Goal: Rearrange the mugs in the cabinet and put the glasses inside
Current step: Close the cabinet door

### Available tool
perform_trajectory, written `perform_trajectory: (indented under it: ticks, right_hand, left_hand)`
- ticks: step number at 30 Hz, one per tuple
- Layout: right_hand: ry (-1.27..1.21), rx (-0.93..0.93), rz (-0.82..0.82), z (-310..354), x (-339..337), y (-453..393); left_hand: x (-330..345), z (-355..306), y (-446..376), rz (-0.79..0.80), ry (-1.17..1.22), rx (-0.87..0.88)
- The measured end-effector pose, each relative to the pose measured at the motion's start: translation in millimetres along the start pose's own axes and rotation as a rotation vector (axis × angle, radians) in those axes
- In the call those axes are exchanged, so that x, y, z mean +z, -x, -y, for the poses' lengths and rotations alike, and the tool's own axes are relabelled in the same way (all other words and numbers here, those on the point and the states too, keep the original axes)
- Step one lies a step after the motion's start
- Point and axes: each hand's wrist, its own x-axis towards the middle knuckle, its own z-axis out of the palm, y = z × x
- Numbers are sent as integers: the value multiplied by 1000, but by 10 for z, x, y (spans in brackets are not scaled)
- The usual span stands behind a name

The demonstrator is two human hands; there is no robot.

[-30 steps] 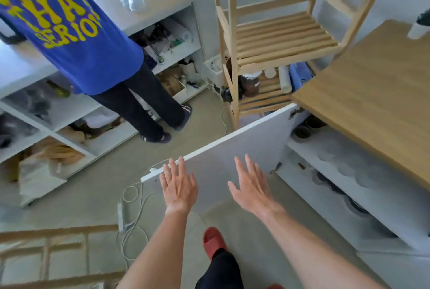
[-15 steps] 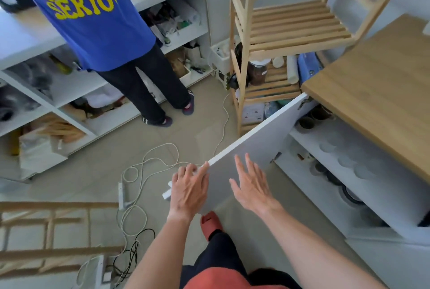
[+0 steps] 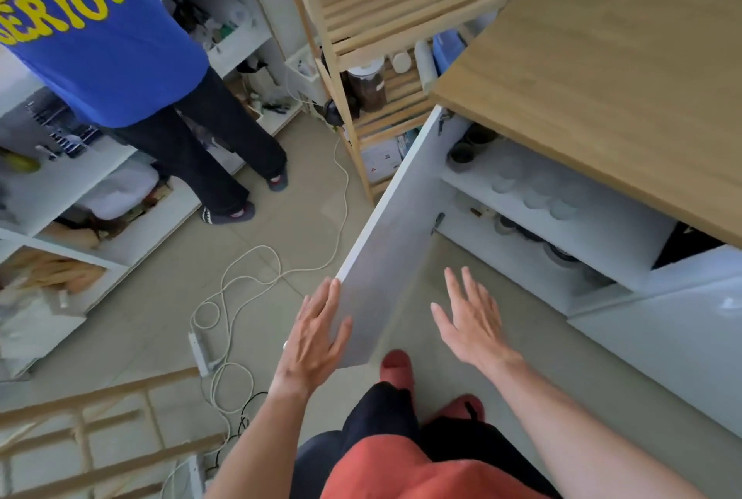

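The white cabinet door (image 3: 397, 225) stands swung wide under the wooden countertop (image 3: 602, 68). My left hand (image 3: 317, 334) lies flat with spread fingers against the door's free edge. My right hand (image 3: 471, 318) hovers open on the inner side of the door, touching nothing. Inside, the upper shelf (image 3: 594, 225) carries dark mugs (image 3: 461, 155) at its far end and several clear glasses (image 3: 534, 189) along the front. Dark dishes (image 3: 558, 253) sit on the lower shelf, partly hidden.
A person in a blue shirt (image 3: 100, 36) stands at white open shelves (image 3: 120, 185) on the left. A wooden rack (image 3: 385, 16) stands beside the cabinet. A white cable and power strip (image 3: 200, 350) lie on the floor. A wooden ladder frame (image 3: 92, 418) is at lower left.
The cabinet door has swung further outward and now points toward me. My left hand moved from the door's face to its free edge. My right hand stayed open beside it.
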Motion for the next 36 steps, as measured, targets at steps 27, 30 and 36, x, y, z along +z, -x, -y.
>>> perform_trajectory:
  ticks: [27,30,36]
  right_hand:
    - [-228,494,-287,-1678,-736,947]
    - [-120,534,-362,-1784,-805,1046]
    - [-139,592,-405,-1949,-876,952]
  left_hand:
    - [1287,-2511,-1044,184,-190,685]
    - [1340,-2787,-1182,245,-333,667]
    - [1446,-3212,-1388,314,-431,600]
